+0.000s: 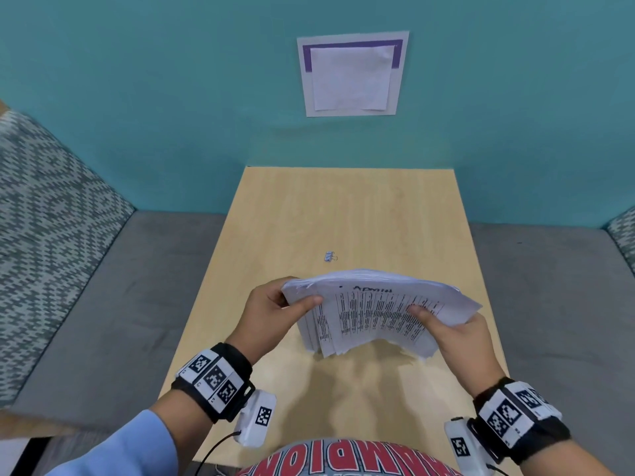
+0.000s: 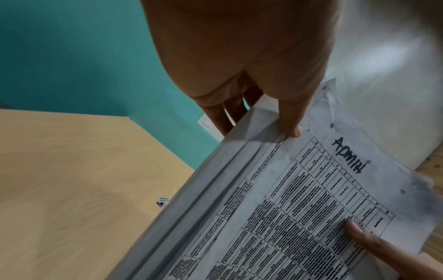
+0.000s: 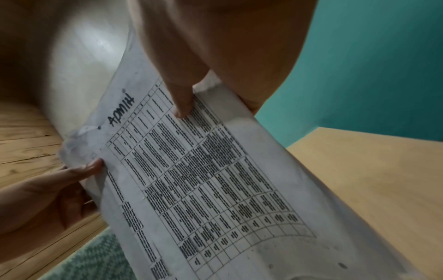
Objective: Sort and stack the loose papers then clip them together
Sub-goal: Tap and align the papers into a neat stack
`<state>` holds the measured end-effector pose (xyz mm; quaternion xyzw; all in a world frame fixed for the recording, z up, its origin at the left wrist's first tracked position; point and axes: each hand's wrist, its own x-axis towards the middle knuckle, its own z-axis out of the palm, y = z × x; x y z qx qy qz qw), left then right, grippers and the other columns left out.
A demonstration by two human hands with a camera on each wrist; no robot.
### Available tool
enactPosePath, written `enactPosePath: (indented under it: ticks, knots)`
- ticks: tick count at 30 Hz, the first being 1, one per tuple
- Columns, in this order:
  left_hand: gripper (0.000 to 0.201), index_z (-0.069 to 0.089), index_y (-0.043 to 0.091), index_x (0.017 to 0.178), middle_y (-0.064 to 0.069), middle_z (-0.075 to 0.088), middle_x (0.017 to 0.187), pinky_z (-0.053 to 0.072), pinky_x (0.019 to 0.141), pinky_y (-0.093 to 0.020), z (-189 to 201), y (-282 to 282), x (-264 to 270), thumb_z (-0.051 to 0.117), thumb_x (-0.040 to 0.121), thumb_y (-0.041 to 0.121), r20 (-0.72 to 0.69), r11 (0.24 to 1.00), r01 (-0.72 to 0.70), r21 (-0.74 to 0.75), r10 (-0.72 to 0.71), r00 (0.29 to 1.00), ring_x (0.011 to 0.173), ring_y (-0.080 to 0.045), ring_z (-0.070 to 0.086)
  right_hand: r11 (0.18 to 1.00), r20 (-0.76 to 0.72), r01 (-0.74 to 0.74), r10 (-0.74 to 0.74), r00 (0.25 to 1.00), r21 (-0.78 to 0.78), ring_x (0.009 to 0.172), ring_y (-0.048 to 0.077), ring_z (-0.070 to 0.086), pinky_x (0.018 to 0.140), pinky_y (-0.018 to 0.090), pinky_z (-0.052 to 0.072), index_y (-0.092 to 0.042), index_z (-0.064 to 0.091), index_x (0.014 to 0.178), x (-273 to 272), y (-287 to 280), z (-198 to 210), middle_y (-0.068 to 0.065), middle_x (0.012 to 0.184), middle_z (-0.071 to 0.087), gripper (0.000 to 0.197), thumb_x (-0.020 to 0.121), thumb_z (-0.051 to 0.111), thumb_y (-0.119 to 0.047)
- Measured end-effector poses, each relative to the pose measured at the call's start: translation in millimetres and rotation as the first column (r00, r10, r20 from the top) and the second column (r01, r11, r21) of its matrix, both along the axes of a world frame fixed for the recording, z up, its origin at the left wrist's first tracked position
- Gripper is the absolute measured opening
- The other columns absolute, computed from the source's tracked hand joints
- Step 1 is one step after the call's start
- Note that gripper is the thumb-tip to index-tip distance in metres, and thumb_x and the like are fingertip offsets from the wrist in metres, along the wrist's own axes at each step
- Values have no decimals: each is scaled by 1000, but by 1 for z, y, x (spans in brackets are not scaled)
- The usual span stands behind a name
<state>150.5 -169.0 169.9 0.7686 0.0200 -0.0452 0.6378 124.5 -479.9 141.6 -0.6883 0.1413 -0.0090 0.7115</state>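
Note:
A thick stack of printed papers (image 1: 374,310) is held up above the wooden table (image 1: 343,214), its top sheet a table of text with "ADMIN" handwritten on it. My left hand (image 1: 278,310) grips the stack's left end, thumb on top and fingers underneath. My right hand (image 1: 446,324) grips the right end the same way. The sheets fan out unevenly along the near edge. A small binder clip (image 1: 330,256) lies on the table just beyond the stack. The left wrist view shows the papers (image 2: 299,208) and the clip (image 2: 163,201); the right wrist view shows the papers (image 3: 215,170).
The table stands against a teal wall (image 1: 171,115) with a white and purple sheet (image 1: 352,75) pinned on it. Grey upholstered seating (image 1: 113,304) flanks the table on both sides.

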Motion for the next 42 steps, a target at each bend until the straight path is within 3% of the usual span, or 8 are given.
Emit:
enactPosePath:
  ticks: [6,11,16,23,25,30,35,42]
  knots:
    - [22,79,21,103,5,81,108,55,82,-20,1,2,-1,87,86,11,-163,985,149,92,-132,978,91,-3,72,996,-70,-83,82,994,-16,99,26,79,80,24,63,-6,81,105,3,5,-12,4,96,85,22,85,82,1]
    - [28,75,33,109,13,79,105,50,84,-14,24,3,11,87,86,22,90,952,14,307,-44,995,99,1,70,994,-91,-36,26,995,-102,98,23,80,97,48,61,-14,81,106,14,8,-16,4,100,84,23,84,87,-12]
    - [37,68,41,121,16,78,109,55,84,-32,70,-6,21,74,86,51,27,456,188,870,-425,905,99,-10,72,896,49,-268,304,951,-353,88,14,77,81,34,56,-27,82,87,13,16,14,-7,88,83,23,93,76,-5]
    - [28,62,26,83,3,65,75,48,66,-38,75,-16,13,60,101,46,-192,277,392,877,-546,816,77,-24,62,813,97,-399,478,873,-424,79,3,73,72,21,54,-29,84,89,11,28,49,-14,86,81,21,91,79,-8]
    - [37,60,22,78,1,62,68,45,63,-39,67,-6,14,62,101,50,-186,330,416,847,-550,814,67,-21,56,802,32,-340,407,913,-491,88,4,73,81,28,56,-31,82,94,15,17,41,-15,91,81,13,85,86,-21]
    - [51,48,19,61,9,42,59,29,60,-33,51,38,15,81,91,43,-201,750,410,519,-358,912,56,-9,37,844,-316,-241,90,944,-479,120,13,59,98,34,49,-22,55,143,13,-36,2,-14,133,60,89,67,94,-48]
    - [23,80,13,96,0,81,107,57,89,-39,35,53,10,83,91,35,-274,960,259,103,-223,935,91,-26,78,938,-280,-297,339,898,180,119,25,73,97,42,60,-16,69,129,3,-34,7,3,128,78,45,85,77,-14]
    - [25,78,29,114,12,83,114,59,89,-20,7,40,-2,77,95,12,-180,999,25,-29,-29,983,107,-5,77,972,5,-154,158,987,-179,92,14,73,85,37,60,-16,82,95,9,-30,27,5,95,83,18,84,83,-30]
